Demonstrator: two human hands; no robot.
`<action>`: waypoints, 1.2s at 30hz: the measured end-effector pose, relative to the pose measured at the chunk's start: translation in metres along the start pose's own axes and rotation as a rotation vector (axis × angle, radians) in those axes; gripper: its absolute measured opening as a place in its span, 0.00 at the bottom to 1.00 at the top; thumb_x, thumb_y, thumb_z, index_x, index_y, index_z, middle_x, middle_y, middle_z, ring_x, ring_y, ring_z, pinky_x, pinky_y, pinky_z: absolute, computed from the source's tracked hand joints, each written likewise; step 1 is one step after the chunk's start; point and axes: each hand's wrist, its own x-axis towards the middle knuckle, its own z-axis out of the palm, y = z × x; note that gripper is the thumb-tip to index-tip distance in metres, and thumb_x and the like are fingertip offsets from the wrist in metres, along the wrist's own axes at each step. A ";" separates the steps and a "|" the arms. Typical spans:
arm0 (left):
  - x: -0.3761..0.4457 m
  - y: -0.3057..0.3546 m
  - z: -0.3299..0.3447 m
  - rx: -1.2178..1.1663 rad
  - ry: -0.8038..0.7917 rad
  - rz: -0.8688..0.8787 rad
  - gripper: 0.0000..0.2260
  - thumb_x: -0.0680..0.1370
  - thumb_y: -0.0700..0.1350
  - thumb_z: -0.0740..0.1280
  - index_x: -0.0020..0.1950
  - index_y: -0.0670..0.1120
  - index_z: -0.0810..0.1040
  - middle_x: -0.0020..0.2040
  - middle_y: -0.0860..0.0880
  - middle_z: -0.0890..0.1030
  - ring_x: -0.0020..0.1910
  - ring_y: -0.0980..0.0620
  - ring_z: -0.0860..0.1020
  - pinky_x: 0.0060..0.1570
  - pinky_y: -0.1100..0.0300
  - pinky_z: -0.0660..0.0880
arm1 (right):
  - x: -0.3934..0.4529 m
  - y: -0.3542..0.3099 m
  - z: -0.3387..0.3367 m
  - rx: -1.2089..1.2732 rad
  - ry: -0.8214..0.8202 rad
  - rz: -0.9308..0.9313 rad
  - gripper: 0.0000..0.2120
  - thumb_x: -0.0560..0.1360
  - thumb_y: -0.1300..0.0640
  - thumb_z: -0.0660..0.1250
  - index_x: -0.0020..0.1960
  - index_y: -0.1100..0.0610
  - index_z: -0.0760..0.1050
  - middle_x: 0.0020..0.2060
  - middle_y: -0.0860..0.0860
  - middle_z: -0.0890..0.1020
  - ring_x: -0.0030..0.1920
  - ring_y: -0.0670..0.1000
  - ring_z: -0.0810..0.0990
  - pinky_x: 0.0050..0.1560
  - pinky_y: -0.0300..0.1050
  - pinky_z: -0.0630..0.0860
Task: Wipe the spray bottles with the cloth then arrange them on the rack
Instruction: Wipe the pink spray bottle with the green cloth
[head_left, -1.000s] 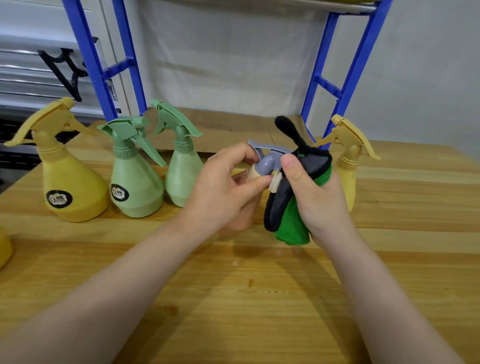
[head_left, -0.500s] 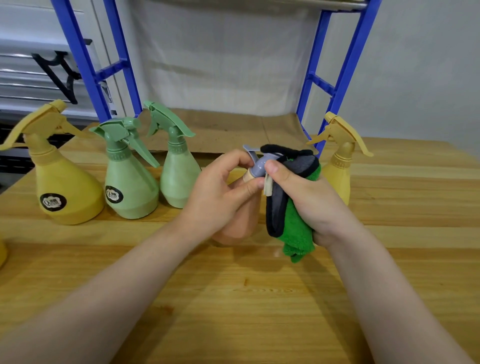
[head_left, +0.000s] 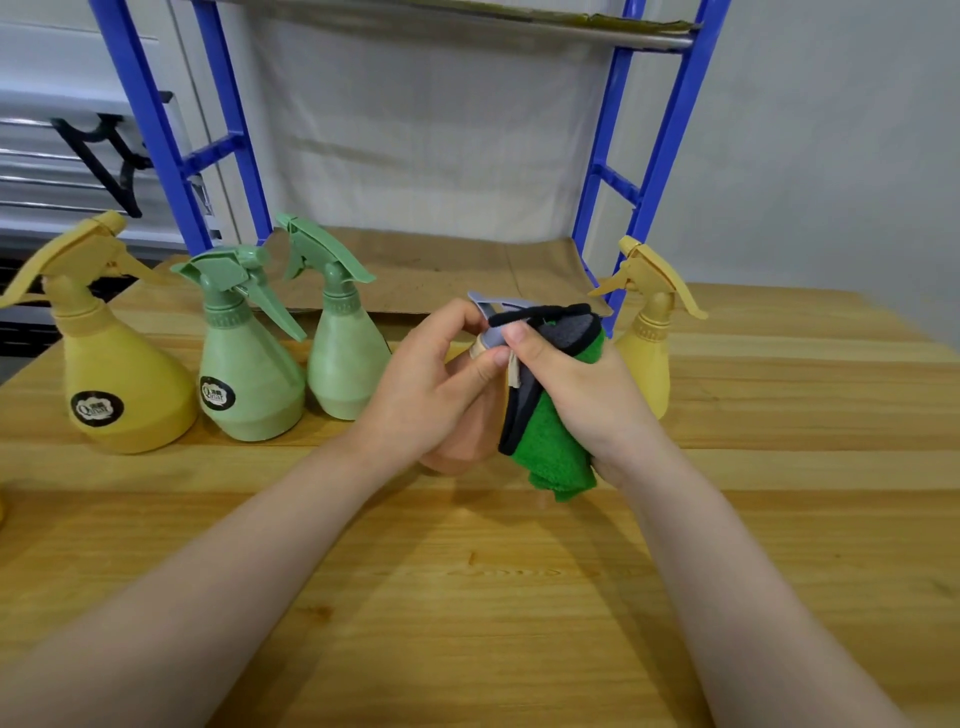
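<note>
Held bottle: a peach-bodied spray bottle (head_left: 465, 436) with a grey-blue trigger head stands on the wooden table (head_left: 467, 597) at centre, mostly hidden behind both hands.
Left hand: the left hand (head_left: 431, 395) curls round the bottle's neck and shoulder, thumb and fingertips pinching just under the trigger head.
Cloth: a folded cloth (head_left: 550, 410), green on one face and grey with black edging on the other, is pressed against the right side of the trigger head and drapes down beside the bottle's body.
Right hand: the right hand (head_left: 587, 389) grips the cloth, thumb on top at the nozzle, fingers wrapped behind it.
Left of the hands: a large yellow bottle (head_left: 111, 364), a large green bottle (head_left: 247, 364) and a small green bottle (head_left: 343, 353) stand upright in a row, just beside one another.
Right of the hands: a small yellow bottle (head_left: 649, 343) stands upright, partly covered by the right hand and cloth.
Count: five bottles clearly seen, two yellow, two green, one peach; one cloth.
Rack: a blue-framed rack (head_left: 670, 130) stands at the table's far edge, brown paper lining its lowest shelf behind the bottles.
In the way: the hands and cloth hide most of the held bottle's head.
</note>
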 end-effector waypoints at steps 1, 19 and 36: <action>0.001 0.000 0.000 -0.006 0.004 0.002 0.13 0.78 0.51 0.66 0.53 0.43 0.76 0.50 0.51 0.81 0.51 0.53 0.78 0.54 0.50 0.74 | 0.001 -0.001 -0.004 -0.043 -0.006 0.003 0.05 0.75 0.46 0.71 0.44 0.45 0.84 0.44 0.46 0.87 0.49 0.45 0.84 0.55 0.47 0.80; 0.040 -0.001 0.055 -0.374 0.171 -0.330 0.07 0.78 0.46 0.69 0.53 0.44 0.79 0.51 0.48 0.83 0.50 0.53 0.80 0.53 0.59 0.76 | -0.039 0.005 -0.079 -0.471 0.020 0.116 0.15 0.72 0.48 0.74 0.53 0.47 0.71 0.42 0.44 0.84 0.47 0.46 0.82 0.50 0.44 0.75; 0.050 -0.002 0.053 -0.192 -0.027 -0.402 0.22 0.77 0.50 0.70 0.69 0.46 0.71 0.63 0.53 0.77 0.62 0.56 0.75 0.63 0.59 0.71 | -0.046 0.018 -0.080 -0.464 -0.054 0.193 0.22 0.70 0.58 0.71 0.60 0.47 0.67 0.48 0.47 0.83 0.52 0.50 0.80 0.57 0.50 0.77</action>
